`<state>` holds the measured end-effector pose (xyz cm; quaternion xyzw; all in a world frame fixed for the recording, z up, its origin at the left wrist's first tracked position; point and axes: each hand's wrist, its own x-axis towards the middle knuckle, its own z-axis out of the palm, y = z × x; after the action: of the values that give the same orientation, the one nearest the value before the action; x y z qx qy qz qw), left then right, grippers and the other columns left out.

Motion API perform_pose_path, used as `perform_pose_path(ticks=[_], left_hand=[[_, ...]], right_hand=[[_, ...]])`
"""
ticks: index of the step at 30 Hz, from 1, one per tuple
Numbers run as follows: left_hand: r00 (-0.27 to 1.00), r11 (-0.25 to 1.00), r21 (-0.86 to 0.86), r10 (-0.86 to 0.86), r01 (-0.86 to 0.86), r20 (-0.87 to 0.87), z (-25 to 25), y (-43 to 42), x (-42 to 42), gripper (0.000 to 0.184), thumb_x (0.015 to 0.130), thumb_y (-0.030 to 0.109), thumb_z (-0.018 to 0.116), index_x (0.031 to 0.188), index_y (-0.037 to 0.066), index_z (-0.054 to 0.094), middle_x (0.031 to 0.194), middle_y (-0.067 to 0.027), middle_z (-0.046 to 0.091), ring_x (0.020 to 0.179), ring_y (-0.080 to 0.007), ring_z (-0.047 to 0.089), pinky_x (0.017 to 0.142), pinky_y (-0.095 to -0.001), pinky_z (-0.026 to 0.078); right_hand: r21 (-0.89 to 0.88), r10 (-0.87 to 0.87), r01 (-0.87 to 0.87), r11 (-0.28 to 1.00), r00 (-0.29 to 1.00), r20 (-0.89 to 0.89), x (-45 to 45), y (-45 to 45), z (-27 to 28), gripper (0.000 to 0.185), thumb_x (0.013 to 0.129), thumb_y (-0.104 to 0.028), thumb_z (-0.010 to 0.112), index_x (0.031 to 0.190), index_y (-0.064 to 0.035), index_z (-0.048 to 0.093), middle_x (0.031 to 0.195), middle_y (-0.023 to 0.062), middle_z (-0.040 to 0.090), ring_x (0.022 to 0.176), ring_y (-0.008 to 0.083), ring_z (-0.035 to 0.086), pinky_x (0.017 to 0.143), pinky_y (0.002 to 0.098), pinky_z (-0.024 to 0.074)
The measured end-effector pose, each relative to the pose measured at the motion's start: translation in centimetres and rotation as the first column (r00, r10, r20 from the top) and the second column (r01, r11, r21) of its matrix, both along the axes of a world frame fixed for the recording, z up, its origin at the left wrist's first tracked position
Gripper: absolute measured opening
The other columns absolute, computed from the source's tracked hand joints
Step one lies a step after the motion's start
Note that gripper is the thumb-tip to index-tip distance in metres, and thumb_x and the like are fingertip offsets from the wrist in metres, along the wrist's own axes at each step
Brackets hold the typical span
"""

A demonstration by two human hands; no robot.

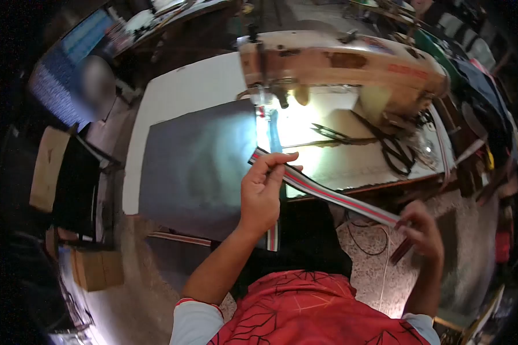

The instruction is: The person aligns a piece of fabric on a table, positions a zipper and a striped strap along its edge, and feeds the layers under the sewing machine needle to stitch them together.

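A striped ribbon (339, 198) in black, white and red stretches between my two hands in front of the sewing machine (351, 62). My left hand (263, 194) pinches it near its left end, at the front edge of the machine bed. Farther along to the right, my right hand (423, 230) grips it with curled fingers, off the table's edge and slightly blurred. Dark grey fabric (190, 167) lies flat left of the needle and hangs over the front edge. Below my left hand another striped length (272, 237) hangs down, partly hidden.
Black scissors (397, 154) and thread snips (334, 134) lie on the lit white tabletop (385, 164) beneath the machine arm. A chair (69, 178) and cardboard box (98, 269) stand at left, near a blurred person (95, 86). Cloths (472, 75) are heaped at right.
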<state>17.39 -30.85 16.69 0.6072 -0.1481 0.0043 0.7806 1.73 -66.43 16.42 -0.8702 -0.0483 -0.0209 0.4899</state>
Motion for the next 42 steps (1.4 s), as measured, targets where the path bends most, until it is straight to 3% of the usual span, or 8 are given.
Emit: perform_pose_path(ticks=[3, 5, 9, 12, 14, 18, 24, 42], left_hand=[[0.999, 0.996, 0.091, 0.016, -0.020, 0.042, -0.7, 0.2, -0.3, 0.026, 0.101, -0.003, 0.048, 0.125, 0.000, 0.058, 0.121, -0.0140, 0.065, 0.107, -0.0251, 0.069, 0.092, -0.0362, 0.057], [0.991, 0.987, -0.159, 0.007, -0.028, -0.131, -0.2, -2.2, -0.5, 0.029, 0.100, -0.006, 0.048, 0.127, -0.001, 0.056, 0.123, -0.0128, 0.062, 0.114, -0.0261, 0.066, 0.093, -0.0364, 0.058], [0.993, 0.963, -0.260, 0.039, -0.068, -0.115, -0.6, -4.7, 1.3, 0.037, 0.099, -0.006, 0.049, 0.134, 0.001, 0.050, 0.118, -0.0101, 0.059, 0.107, -0.0194, 0.063, 0.091, -0.0352, 0.059], [0.968, 0.948, 0.200, 0.250, -0.246, 0.007, -1.2, -2.1, 4.8, 0.055, 0.095, 0.008, 0.064, 0.146, 0.003, 0.043, 0.095, -0.0033, 0.066, 0.086, -0.0084, 0.061, 0.071, -0.0253, 0.049], [0.889, 0.816, 0.367, 0.363, -0.447, 0.278, -2.2, 0.3, 7.9, 0.045, 0.091, 0.009, 0.068, 0.133, 0.003, 0.052, 0.097, -0.0112, 0.064, 0.084, -0.0204, 0.063, 0.077, -0.0321, 0.051], [0.755, 0.410, 0.678, 0.043, -0.610, 0.654, -3.1, 2.7, 12.6, 0.024, 0.080, 0.016, 0.076, 0.096, 0.002, 0.065, 0.089, -0.0161, 0.063, 0.083, -0.0330, 0.062, 0.080, -0.0392, 0.051], [0.841, 0.544, 0.702, 0.013, -0.460, 0.541, -3.8, 2.6, 14.3, 0.020, 0.078, 0.015, 0.073, 0.069, 0.001, 0.062, 0.079, -0.0173, 0.059, 0.077, -0.0358, 0.059, 0.072, -0.0433, 0.047], [0.877, 0.628, 0.660, 0.079, -0.413, 0.474, -3.8, 2.6, 13.7, 0.010, 0.089, 0.007, 0.059, 0.086, -0.003, 0.058, 0.082, -0.0206, 0.061, 0.078, -0.0425, 0.060, 0.070, -0.0469, 0.047]], right_hand=[[-0.497, -0.247, 0.445, 0.744, 0.876, 0.414, 5.4, 4.0, 5.8, 0.034, 0.076, 0.001, 0.077, 0.107, -0.0011, 0.062, 0.128, 0.0177, 0.058, 0.117, 0.0334, 0.059, 0.095, 0.0431, 0.0509], [-0.230, 0.054, 0.077, 0.970, 0.855, 0.516, 9.6, 8.3, 6.3, 0.048, 0.077, 0.000, 0.078, 0.122, -0.0032, 0.061, 0.137, 0.0203, 0.053, 0.127, 0.0352, 0.053, 0.101, 0.0439, 0.0491], [0.108, 0.209, -0.249, 0.963, 0.934, 0.290, 16.4, 17.5, 3.3, 0.055, 0.085, 0.000, 0.073, 0.137, -0.0104, 0.058, 0.130, 0.0181, 0.059, 0.111, 0.0276, 0.062, 0.092, 0.0380, 0.0535], [0.023, 0.275, -0.284, 0.958, 0.942, 0.195, 21.3, 16.4, 1.4, 0.032, 0.095, -0.007, 0.065, 0.126, -0.0095, 0.068, 0.104, 0.0138, 0.070, 0.096, 0.0224, 0.066, 0.087, 0.0368, 0.0521], [-0.221, 0.308, -0.266, 0.938, 0.933, 0.186, 23.2, 15.0, 1.4, 0.029, 0.096, -0.019, 0.065, 0.123, -0.0082, 0.069, 0.099, 0.0141, 0.069, 0.092, 0.0223, 0.066, 0.082, 0.0370, 0.0518], [-0.300, 0.223, -0.191, 0.935, 0.972, 0.076, 26.8, 13.9, 0.9, 0.028, 0.096, -0.026, 0.065, 0.107, -0.0005, 0.070, 0.087, 0.0125, 0.067, 0.082, 0.0203, 0.064, 0.073, 0.0363, 0.0505], [-0.072, 0.256, -0.258, 0.964, 0.966, -0.029, 29.8, 13.3, 0.1, 0.022, 0.096, -0.021, 0.065, 0.098, 0.0003, 0.068, 0.079, 0.0066, 0.066, 0.067, 0.0160, 0.058, 0.064, 0.0344, 0.0474], [-0.092, 0.393, -0.435, 0.896, 0.871, -0.294, 30.5, 15.1, 1.5, 0.031, 0.096, -0.020, 0.067, 0.121, -0.0027, 0.069, 0.108, 0.0083, 0.075, 0.096, 0.0129, 0.067, 0.087, 0.0291, 0.0514]])
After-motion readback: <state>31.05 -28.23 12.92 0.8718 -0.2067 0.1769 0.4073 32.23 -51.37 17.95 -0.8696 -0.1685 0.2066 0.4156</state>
